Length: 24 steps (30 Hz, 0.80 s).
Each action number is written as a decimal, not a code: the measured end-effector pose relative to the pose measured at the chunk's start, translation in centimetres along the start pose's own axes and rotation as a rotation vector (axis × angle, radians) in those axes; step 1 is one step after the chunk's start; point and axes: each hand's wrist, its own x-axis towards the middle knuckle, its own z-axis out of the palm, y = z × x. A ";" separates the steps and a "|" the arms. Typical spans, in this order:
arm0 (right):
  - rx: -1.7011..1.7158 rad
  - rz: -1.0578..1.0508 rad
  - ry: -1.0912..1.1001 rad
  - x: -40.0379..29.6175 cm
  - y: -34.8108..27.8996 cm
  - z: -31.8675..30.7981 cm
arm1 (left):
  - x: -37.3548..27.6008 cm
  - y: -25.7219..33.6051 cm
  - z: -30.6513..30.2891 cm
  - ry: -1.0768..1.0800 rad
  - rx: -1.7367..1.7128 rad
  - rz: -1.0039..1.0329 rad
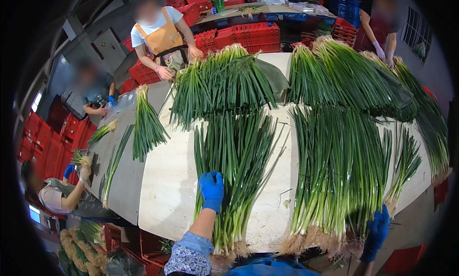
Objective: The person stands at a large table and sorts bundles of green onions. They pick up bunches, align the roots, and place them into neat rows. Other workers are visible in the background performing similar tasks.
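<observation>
My left hand (211, 190), in a blue glove, rests on the leaves of a pile of green onions (238, 161) at the table's near middle; whether its fingers grip any stalk cannot be told. Also gloved in blue, my right hand (376, 231) is at the root end of a wider pile of green onions (337, 161), at its right edge; its fingers are partly hidden. Both piles lie with their roots towards me. A small bunch (403, 168) lies just right of the wide pile.
More green onions (222, 82) lie along the far side of the pale table (161, 182), beside a dark green sheet (270, 77). Co-workers stand at the far left (161, 39), the left and the far right (380, 25). Red crates (256, 36) are stacked behind.
</observation>
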 end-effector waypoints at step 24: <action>-0.479 -0.442 -1.252 7.4 -21.7 67.3 | 1.0 2.0 -1.9 -0.044 -0.123 -0.081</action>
